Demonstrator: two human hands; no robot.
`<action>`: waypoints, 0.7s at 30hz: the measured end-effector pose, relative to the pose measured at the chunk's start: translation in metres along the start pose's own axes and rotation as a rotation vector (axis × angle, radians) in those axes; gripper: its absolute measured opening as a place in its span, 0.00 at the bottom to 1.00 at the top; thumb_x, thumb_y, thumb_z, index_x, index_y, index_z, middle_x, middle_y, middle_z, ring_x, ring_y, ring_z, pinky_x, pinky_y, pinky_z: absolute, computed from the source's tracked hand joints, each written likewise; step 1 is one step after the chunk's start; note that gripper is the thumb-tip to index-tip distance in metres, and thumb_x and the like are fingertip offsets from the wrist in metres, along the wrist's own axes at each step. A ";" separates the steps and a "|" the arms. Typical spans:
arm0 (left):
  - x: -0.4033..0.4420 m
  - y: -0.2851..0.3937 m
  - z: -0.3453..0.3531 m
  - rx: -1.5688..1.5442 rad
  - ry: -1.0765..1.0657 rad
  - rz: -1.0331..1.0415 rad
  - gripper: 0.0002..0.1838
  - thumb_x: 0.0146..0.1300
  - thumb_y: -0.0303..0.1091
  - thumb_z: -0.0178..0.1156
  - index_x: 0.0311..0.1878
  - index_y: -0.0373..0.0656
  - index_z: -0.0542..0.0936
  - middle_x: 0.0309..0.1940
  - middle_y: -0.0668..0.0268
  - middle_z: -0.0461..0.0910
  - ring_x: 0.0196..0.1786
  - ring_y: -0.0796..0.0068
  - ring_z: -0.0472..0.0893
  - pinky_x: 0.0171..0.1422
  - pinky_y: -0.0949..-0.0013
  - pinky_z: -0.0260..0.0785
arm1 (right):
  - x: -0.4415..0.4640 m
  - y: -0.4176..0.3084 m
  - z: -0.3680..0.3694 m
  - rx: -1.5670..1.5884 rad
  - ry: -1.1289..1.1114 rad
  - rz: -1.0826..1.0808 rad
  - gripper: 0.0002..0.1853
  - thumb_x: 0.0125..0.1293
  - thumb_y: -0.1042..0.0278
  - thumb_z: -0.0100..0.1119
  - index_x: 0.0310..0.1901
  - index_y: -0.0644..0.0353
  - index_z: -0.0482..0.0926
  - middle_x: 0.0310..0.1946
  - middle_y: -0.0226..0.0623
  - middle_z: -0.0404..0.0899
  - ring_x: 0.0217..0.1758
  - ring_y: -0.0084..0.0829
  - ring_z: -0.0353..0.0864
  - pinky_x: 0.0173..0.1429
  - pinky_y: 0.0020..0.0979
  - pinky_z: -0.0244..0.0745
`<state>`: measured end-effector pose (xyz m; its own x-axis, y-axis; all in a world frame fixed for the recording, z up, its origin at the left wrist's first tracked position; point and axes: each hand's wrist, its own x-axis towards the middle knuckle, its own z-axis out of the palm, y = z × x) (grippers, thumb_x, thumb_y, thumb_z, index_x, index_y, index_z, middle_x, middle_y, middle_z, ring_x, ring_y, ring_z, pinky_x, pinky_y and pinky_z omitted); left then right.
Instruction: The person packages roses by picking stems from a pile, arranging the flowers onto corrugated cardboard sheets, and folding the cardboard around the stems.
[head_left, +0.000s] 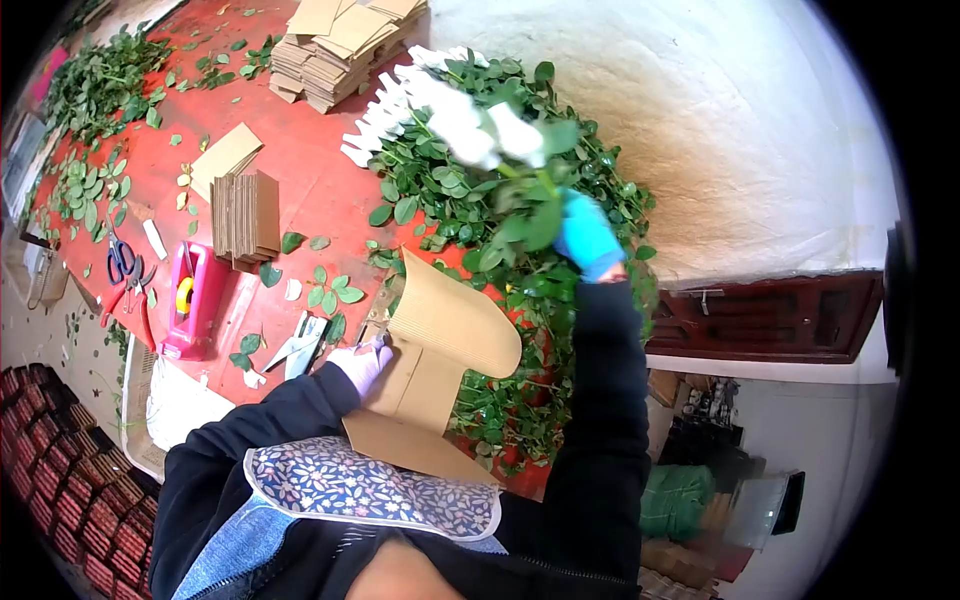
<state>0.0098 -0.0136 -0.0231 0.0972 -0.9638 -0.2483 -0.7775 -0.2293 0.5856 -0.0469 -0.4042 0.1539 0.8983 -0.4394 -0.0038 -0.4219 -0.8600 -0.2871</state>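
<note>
My right hand (588, 235), in a blue glove, is closed round the leafy stems of roses whose heads wear white sleeves (515, 135); they are blurred. Below and behind it lies a large pile of leafy stems (440, 185) with more white-sleeved heads. My left hand (362, 366), in a pale purple glove, rests with its fingers bent at the left edge of an opened cardboard wrap (425, 385). The wrap's corrugated flap (455, 315) curls upward. What the left fingers hold is too small to make out.
On the red table (320, 200) are a pink tape dispenser (195, 300), scissors (122, 262), red-handled cutters (135, 295), a stapler-like tool (300, 345), cardboard stacks (245, 215) (335, 50) and loose leaves (90, 190). A white wall (700, 150) rises at the right.
</note>
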 end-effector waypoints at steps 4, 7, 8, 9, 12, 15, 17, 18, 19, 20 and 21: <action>0.001 0.002 0.000 0.012 -0.012 -0.028 0.26 0.51 0.39 0.70 0.52 0.45 0.72 0.53 0.59 0.71 0.50 0.56 0.80 0.47 0.54 0.77 | 0.055 -0.042 0.068 -0.220 -0.148 -0.022 0.18 0.57 0.67 0.59 0.51 0.54 0.81 0.52 0.49 0.80 0.54 0.51 0.80 0.58 0.46 0.77; 0.000 0.002 -0.001 -0.020 0.013 -0.016 0.25 0.51 0.39 0.70 0.52 0.46 0.73 0.52 0.58 0.72 0.47 0.55 0.81 0.45 0.52 0.77 | 0.099 -0.036 0.128 -0.248 -0.207 -0.007 0.21 0.54 0.64 0.66 0.51 0.55 0.80 0.56 0.51 0.77 0.54 0.53 0.79 0.59 0.47 0.76; -0.001 0.004 -0.006 -0.025 0.023 -0.006 0.26 0.51 0.40 0.70 0.52 0.46 0.73 0.51 0.59 0.72 0.46 0.55 0.82 0.43 0.52 0.77 | 0.109 -0.029 0.148 -0.268 -0.242 0.034 0.21 0.54 0.63 0.67 0.52 0.53 0.80 0.58 0.50 0.77 0.56 0.52 0.79 0.60 0.47 0.76; -0.003 0.007 -0.013 -0.037 0.070 0.024 0.26 0.51 0.40 0.70 0.52 0.46 0.73 0.50 0.59 0.74 0.43 0.54 0.82 0.41 0.52 0.77 | 0.114 -0.020 0.169 -0.289 -0.219 0.048 0.22 0.55 0.61 0.67 0.53 0.53 0.80 0.59 0.48 0.76 0.59 0.51 0.78 0.62 0.47 0.74; -0.006 0.006 -0.014 -0.106 0.212 0.064 0.07 0.61 0.28 0.53 0.42 0.46 0.73 0.43 0.55 0.76 0.37 0.53 0.83 0.34 0.53 0.76 | 0.110 -0.039 0.156 -0.299 -0.371 0.115 0.25 0.56 0.60 0.67 0.56 0.55 0.79 0.57 0.49 0.78 0.60 0.48 0.78 0.63 0.46 0.74; -0.005 0.004 -0.001 -0.108 0.277 0.043 0.09 0.61 0.29 0.53 0.44 0.46 0.74 0.44 0.56 0.76 0.38 0.54 0.83 0.35 0.53 0.76 | 0.083 -0.035 0.128 -0.347 -0.245 -0.007 0.24 0.55 0.63 0.66 0.54 0.58 0.79 0.49 0.50 0.82 0.53 0.50 0.81 0.58 0.46 0.76; -0.006 0.003 -0.004 -0.119 0.268 0.058 0.09 0.61 0.29 0.53 0.45 0.47 0.75 0.45 0.56 0.75 0.38 0.54 0.83 0.36 0.53 0.76 | 0.051 -0.028 0.090 -0.378 -0.126 -0.132 0.21 0.55 0.65 0.65 0.52 0.59 0.79 0.44 0.49 0.83 0.47 0.50 0.83 0.52 0.47 0.77; -0.007 0.004 -0.006 -0.123 0.268 0.071 0.10 0.61 0.29 0.53 0.46 0.47 0.75 0.45 0.56 0.75 0.38 0.54 0.83 0.36 0.53 0.76 | 0.028 -0.040 0.054 -0.390 -0.072 -0.164 0.19 0.55 0.66 0.65 0.49 0.58 0.79 0.40 0.48 0.83 0.44 0.49 0.83 0.48 0.48 0.77; -0.007 0.007 -0.011 -0.089 0.256 0.060 0.10 0.60 0.29 0.54 0.46 0.47 0.75 0.45 0.56 0.75 0.39 0.54 0.83 0.36 0.53 0.76 | 0.007 -0.040 0.025 -0.390 -0.037 -0.152 0.18 0.56 0.67 0.64 0.49 0.58 0.79 0.40 0.48 0.82 0.43 0.50 0.83 0.48 0.47 0.77; -0.005 0.002 -0.002 -0.073 0.261 0.072 0.10 0.60 0.30 0.54 0.46 0.48 0.75 0.45 0.56 0.75 0.39 0.54 0.83 0.36 0.53 0.77 | -0.018 -0.040 -0.005 -0.388 -0.004 -0.137 0.17 0.57 0.68 0.63 0.49 0.59 0.79 0.39 0.48 0.82 0.42 0.50 0.82 0.48 0.47 0.77; -0.004 0.002 -0.005 -0.066 0.146 0.040 0.17 0.56 0.32 0.60 0.50 0.47 0.74 0.53 0.56 0.73 0.45 0.54 0.82 0.43 0.53 0.77 | -0.048 -0.055 -0.042 -0.428 0.036 -0.058 0.17 0.57 0.68 0.63 0.49 0.59 0.79 0.39 0.48 0.81 0.42 0.49 0.82 0.48 0.46 0.76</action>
<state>0.0108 -0.0109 -0.0175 0.1596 -0.9808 -0.1120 -0.7405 -0.1940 0.6434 -0.0724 -0.3467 0.2104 0.9204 -0.3892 0.0361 -0.3903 -0.9104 0.1374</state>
